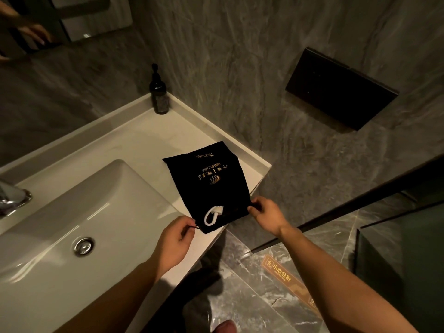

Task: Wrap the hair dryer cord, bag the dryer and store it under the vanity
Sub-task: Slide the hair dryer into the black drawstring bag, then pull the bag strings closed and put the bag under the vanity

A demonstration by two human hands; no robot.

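Note:
A black drawstring bag (209,179) with gold lettering lies on the white vanity top (134,145), its mouth toward me at the counter's front edge. A white loop of cord (212,216) pokes out of the mouth; the dryer itself is hidden inside. My left hand (175,241) pinches the black drawstring at the mouth's left corner. My right hand (266,215) pinches the drawstring at the right corner. Both strings are held taut outward.
A white basin (72,212) with a chrome drain sits left of the bag, a faucet (12,195) at the far left. A dark pump bottle (158,92) stands in the back corner. A black wall panel (341,87) and a glass partition are at right.

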